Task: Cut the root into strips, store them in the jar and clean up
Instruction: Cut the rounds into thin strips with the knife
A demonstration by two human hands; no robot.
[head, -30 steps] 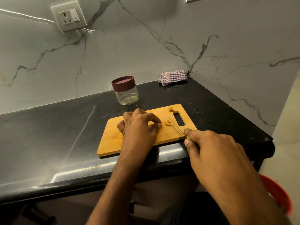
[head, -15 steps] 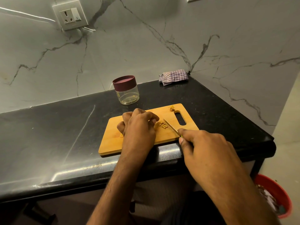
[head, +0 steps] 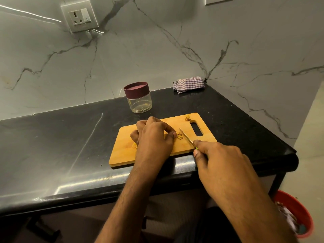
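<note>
Gripping a slim knife point(head: 187, 138) by its green handle, the right hand point(head: 221, 161) sat at the near right edge of the rectangular wooden cutting board point(head: 122, 151), fingers curled tight round the handle so that only a sliver of green showed by the thumb. The narrow blade ran up and away from that grip, angled toward the far left, its tip over the board. Just left of the blade lay a small cluster of brownish root strips point(head: 179, 136), and right against them pressed the fingertips of the left hand point(head: 153, 139), knuckles bent and fingers bunched. Whether that hand actually pinched a piece of root or only pressed down could not be told; the fingers hid it. A pale yellow scrap point(head: 134, 146) peeked out from under the left hand's near side. Beyond the blade, past the board's oblong handle slot point(head: 196, 128), a little brown root trimming point(head: 187, 118) rested at the far right corner. Farther off from both hands stood the clear jar with its maroon lid point(head: 138, 97) on, on the black stone counter point(head: 52, 146), apart from the board. A checked cloth point(head: 189, 84) lay folded in the far corner against the marble wall. Down below the right forearm, a red bin point(head: 301, 214) sat on the floor.
</note>
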